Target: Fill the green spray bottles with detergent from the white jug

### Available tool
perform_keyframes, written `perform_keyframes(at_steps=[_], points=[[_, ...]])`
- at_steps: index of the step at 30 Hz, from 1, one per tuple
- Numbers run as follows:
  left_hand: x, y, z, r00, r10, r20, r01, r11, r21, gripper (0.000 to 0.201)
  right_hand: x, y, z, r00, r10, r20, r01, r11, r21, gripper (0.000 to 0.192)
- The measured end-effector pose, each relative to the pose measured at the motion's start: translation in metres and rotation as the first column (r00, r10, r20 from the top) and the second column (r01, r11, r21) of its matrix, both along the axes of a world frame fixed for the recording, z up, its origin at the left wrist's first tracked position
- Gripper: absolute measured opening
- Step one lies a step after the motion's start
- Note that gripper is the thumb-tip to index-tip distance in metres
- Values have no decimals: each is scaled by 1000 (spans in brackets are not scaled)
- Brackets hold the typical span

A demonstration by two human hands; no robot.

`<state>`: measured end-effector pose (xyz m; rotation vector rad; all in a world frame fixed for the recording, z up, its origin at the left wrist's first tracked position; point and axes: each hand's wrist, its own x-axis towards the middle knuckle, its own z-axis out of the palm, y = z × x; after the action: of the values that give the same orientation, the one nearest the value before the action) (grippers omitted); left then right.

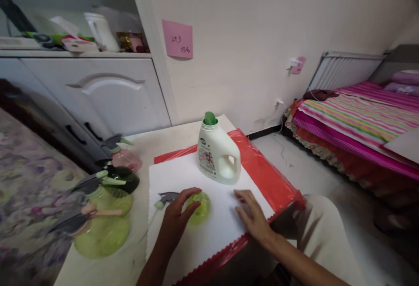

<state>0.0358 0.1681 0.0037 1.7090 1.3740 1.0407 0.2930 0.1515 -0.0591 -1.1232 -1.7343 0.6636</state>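
Right at the fingers of the left hand: they curl over a small green spray bottle that lies on its side on the white cloth, thumb on the near side, fingertips on the far side, so the hand has hold of it. The bottle's grey trigger head points left, just past the knuckles. Over to the right, the right hand lies flat on the same cloth, fingers spread and holding nothing, well apart from the bottle. Farther back on the cloth stands a white detergent jug, upright, green cap on top, handle turned to the right. Under the cloth a red plastic sheet shows along the right and near edges, all of it on the pale worktop. At the left edge of the worktop more spray bottles crowd together: two large green ones nearest and a pink one beyond. A pink note sticks to the far wall, and a striped bed sits far right.
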Motion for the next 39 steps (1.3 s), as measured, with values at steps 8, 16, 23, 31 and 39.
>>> perform_keyframes(at_steps=[8,16,23,31,39], points=[[1,3,-5,998,47,48,-47,999,-2,32,-15,-34,-4,973,195,122,-197,980,2,44],[1,1,-9,999,30,40,-34,996,87,31,-48,-19,1,989,150,18,-149,988,-38,69],[-31,-12,0,969,246,-28,-240,960,142,37,-91,3,-2,988,104,-111,-118,983,-138,91],[-59,-31,-15,839,400,-369,-342,915,215,28,-105,3,-21,991,32,-132,-58,978,-199,87],[-59,-18,-39,620,477,-623,-463,863,201,29,-106,3,-29,995,35,-98,-50,987,-155,82]])
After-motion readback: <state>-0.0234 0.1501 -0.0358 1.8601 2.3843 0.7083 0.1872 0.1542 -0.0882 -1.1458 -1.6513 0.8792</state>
